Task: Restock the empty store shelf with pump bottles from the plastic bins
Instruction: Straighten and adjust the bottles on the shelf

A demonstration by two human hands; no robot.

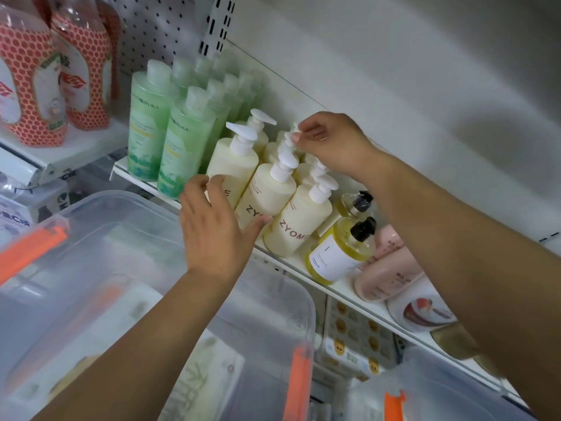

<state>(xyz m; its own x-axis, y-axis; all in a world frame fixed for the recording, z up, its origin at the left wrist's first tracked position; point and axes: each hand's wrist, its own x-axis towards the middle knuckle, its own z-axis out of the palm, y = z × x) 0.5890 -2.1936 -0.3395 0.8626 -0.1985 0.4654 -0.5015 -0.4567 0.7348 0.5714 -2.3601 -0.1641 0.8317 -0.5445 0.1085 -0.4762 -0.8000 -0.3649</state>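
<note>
Several cream pump bottles (299,220) with white pumps and "ZYOM" lettering stand in rows on the white shelf (291,268). My left hand (215,226) rests with spread fingers against the front cream bottles, its thumb touching the middle one. My right hand (331,144) reaches over the rows and pinches the white pump head (293,136) of a bottle at the back. A clear plastic bin (267,299) with orange latches sits below the shelf under my left arm.
Green bottles (179,150) stand left of the cream ones. Yellow bottles with black pumps (340,253) and pink bottles (385,275) stand to the right. Red patterned bottles (39,86) fill the neighbouring shelf at left. A second bin (440,390) shows at bottom right.
</note>
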